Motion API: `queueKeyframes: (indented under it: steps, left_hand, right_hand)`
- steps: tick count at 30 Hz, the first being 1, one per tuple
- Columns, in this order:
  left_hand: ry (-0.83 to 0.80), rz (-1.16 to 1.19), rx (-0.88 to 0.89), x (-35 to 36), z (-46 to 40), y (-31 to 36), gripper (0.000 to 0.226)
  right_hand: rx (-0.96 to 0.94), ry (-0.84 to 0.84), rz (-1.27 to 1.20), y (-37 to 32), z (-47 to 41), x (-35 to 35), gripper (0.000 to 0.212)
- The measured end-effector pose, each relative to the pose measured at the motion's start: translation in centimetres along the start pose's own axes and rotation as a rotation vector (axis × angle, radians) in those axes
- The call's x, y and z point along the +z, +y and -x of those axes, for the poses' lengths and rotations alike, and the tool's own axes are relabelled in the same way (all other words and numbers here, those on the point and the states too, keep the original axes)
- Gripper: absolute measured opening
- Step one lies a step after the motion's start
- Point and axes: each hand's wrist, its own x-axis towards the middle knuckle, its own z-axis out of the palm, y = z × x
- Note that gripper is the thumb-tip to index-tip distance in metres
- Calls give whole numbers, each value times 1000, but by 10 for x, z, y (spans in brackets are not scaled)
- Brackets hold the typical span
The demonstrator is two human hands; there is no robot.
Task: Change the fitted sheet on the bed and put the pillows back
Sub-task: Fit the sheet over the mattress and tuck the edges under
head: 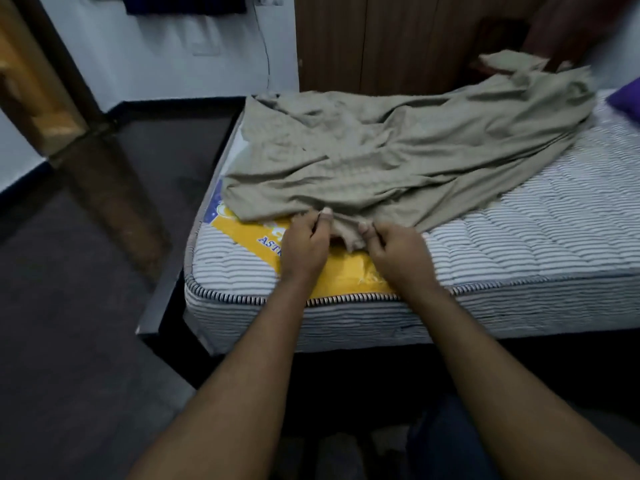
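Khaki sheet (398, 150) hem pinched (both hands (349, 244)).

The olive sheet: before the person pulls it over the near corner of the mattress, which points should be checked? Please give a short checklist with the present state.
1. Left hand pinches the edge of the olive sheet: ok.
2. Right hand pinches the same edge: ok.
3. Sheet spread flat: not ok, it lies bunched and wrinkled.
4. Mattress bare at the near corner: ok.
5. Elastic corner found: cannot tell.
6. Purple pillow off the sheet: cannot tell, it is cut off at the frame's edge.
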Motion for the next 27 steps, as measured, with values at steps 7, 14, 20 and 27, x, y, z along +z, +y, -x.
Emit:
queueKeyframes:
  steps: [7, 14, 20, 27]
  left_hand:
    - [-29, 216, -105, -4, -3, 12, 64]
    - [-59, 312, -146, -28, 28, 27, 51]
    - [64, 625, -284, -74, 63, 26, 33]
    - [102, 555, -144, -114, 101, 2, 51]
  right_hand:
    - [-59, 67, 150, -7, 14, -6, 41]
    - [-177, -63, 257, -72, 57, -19, 39]
    - [-117, -519, -277, -138, 87, 5, 41]
    - [-461, -511, -302, -104, 61, 2, 29]
